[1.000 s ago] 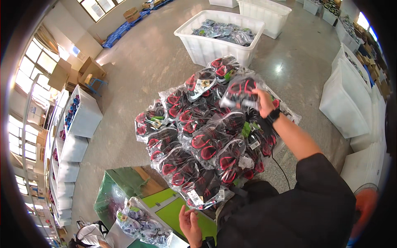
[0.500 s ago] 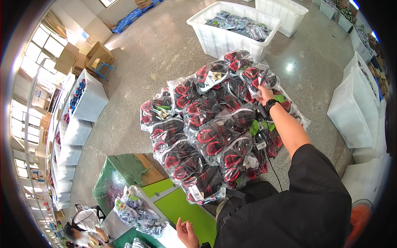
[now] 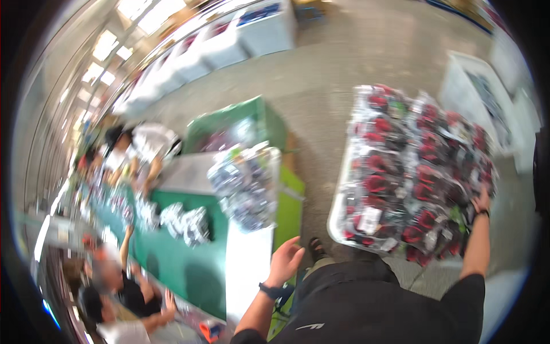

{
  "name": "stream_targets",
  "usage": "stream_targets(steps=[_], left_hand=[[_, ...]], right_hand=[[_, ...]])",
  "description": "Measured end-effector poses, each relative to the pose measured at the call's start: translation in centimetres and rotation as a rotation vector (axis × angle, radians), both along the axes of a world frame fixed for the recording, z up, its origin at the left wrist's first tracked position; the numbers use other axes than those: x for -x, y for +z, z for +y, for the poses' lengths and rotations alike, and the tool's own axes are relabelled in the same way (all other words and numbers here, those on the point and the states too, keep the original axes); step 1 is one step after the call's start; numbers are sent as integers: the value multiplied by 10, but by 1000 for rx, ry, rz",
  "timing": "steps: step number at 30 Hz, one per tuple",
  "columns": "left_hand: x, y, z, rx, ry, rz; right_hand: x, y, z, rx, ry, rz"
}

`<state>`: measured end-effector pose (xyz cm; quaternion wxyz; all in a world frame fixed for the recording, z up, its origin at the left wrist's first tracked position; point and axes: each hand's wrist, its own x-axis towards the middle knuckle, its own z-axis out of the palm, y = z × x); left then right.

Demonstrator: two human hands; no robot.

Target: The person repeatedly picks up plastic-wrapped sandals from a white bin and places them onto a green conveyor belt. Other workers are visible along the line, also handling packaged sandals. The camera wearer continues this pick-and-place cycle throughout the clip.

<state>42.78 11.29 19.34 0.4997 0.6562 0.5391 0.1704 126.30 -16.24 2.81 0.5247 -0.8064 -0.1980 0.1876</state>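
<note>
My left hand (image 3: 285,261) hangs empty beside the white end board (image 3: 247,269) of a green-topped belt table, fingers loosely apart. Farther right, my right hand (image 3: 481,202) touches the right side of a heap of bagged black-and-red shoes (image 3: 427,192); its fingers look spread, though motion blurs them. The clear bags lie in rows above the rim of a white bin (image 3: 338,221). Past my left hand, a clear bag of grey-blue packed items (image 3: 243,186) rests on the table's end.
Several clear-wrapped bundles (image 3: 186,222) lie along the green belt (image 3: 166,252), with people at both sides. A green box (image 3: 269,123) stands beyond the table. A white bin (image 3: 458,77) is at the far right; more white bins (image 3: 266,37) line the back.
The view has swung left, bringing the belt and people into sight and shifting the shoe heap rightward. My right hand no longer visibly pinches a bag. My left arm now shows more fully.
</note>
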Motion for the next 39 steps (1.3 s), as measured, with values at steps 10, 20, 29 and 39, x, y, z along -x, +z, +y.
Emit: stream_targets(steps=[10, 20, 29, 39], left_hand=[[228, -111, 37, -183, 420, 212], [421, -171, 146, -247, 884, 563], [524, -195, 238, -21, 1008, 501], [483, -241, 193, 353, 908, -272]], right_hand=[[216, -15, -68, 180, -581, -43], [437, -29, -80, 695, 347, 79], [512, 54, 31, 841, 450, 286], [496, 26, 62, 789, 598, 211]])
